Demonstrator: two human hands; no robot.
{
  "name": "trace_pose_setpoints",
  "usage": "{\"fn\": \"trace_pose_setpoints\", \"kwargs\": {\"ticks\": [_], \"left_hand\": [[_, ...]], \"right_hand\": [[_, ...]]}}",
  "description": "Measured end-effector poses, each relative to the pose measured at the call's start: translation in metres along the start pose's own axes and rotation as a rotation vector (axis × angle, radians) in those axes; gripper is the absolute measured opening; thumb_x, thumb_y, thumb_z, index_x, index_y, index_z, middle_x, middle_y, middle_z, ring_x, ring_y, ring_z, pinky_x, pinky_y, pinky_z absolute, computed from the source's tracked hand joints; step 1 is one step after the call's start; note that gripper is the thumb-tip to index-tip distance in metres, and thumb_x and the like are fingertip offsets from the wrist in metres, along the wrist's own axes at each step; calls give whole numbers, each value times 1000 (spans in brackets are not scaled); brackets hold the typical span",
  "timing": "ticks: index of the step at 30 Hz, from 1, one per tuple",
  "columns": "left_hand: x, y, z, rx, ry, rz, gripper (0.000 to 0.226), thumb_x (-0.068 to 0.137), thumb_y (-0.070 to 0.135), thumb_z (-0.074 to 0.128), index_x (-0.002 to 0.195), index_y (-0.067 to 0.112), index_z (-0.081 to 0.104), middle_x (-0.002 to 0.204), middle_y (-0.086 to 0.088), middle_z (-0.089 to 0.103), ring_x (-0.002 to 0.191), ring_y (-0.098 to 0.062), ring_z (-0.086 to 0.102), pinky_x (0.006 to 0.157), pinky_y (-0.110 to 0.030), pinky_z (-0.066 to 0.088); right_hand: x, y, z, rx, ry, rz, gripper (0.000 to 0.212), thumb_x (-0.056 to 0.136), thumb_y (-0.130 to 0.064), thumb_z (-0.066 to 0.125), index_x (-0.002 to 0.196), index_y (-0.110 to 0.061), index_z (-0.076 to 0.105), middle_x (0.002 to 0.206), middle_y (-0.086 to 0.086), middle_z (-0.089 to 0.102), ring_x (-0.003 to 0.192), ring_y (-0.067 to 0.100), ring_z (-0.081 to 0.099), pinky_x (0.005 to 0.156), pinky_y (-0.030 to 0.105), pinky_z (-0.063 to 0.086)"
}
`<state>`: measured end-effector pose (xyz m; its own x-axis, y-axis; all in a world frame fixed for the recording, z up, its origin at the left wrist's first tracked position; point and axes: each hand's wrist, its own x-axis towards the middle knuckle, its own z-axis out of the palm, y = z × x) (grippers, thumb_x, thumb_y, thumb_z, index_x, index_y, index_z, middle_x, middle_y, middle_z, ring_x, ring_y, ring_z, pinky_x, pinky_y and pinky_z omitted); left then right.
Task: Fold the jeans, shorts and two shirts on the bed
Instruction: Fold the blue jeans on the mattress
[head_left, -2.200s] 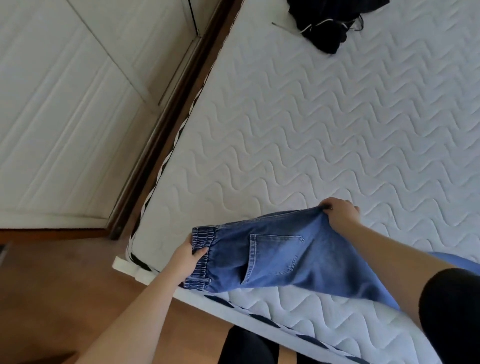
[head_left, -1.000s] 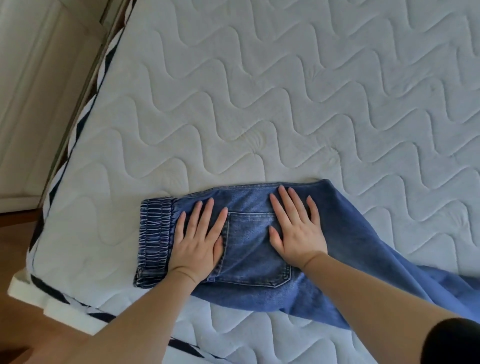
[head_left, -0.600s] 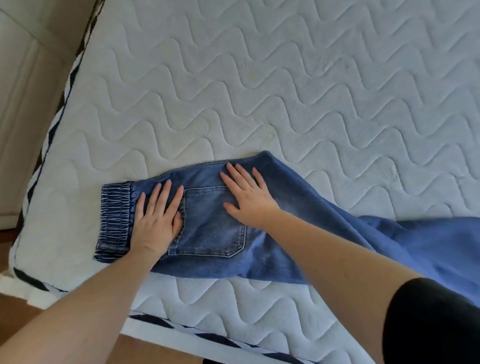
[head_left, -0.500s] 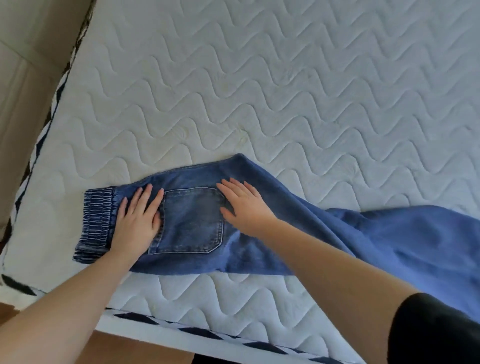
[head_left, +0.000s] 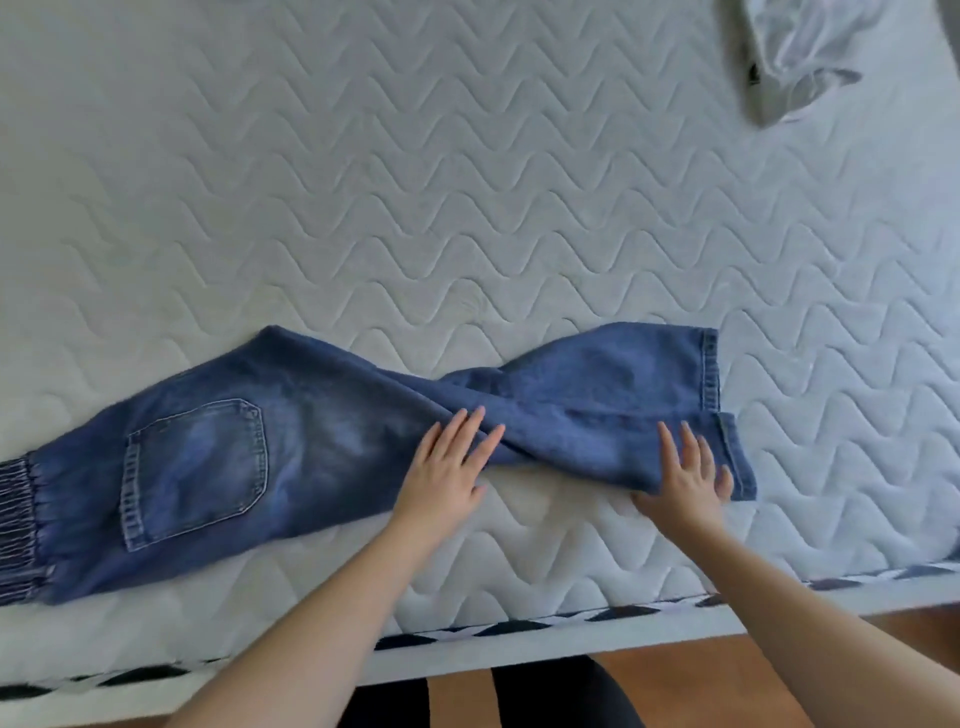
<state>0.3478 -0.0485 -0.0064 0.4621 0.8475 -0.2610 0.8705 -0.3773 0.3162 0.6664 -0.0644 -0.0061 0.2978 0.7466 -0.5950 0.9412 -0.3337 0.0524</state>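
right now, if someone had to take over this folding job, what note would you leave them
Left hand: flat, fingers straight, pressing the jeans at mid-leg. No grip on anything.
Right hand: flat on the lower leg near the hems.
Jeans lie lengthwise along the near edge of the mattress, halved leg over leg, back pocket up, elastic waistband at far left. Legs are rumpled and do not line up.
A pale garment lies crumpled at the far right corner.
Done: jeans halved lengthwise.
Left: smooth the legs, fold the jeans crosswise, then the other garments.
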Motion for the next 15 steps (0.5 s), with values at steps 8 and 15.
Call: {"fn": "trace_pose_setpoints", "kwargs": {"ticks": [8,15], "left_hand": [[62,41,25,380,-215,40,83,99,19,44,154,27,-17,165,-9,-2,151,-28,1,121,-50,-2],[86,38,10,275,-168,-89,71,93,14,54,152,28,17,144,-1,45,131,-24,42,115,-46,23]], "right_hand": [[46,50,10,-167,92,-180,66,94,-24,44,154,-30,19,164,1,12,150,22,7,118,53,6],[60,31,-62,-15,145,-203,20,93,-25,50,111,-20,57,104,11,68,91,34,64,73,37,46]]}}
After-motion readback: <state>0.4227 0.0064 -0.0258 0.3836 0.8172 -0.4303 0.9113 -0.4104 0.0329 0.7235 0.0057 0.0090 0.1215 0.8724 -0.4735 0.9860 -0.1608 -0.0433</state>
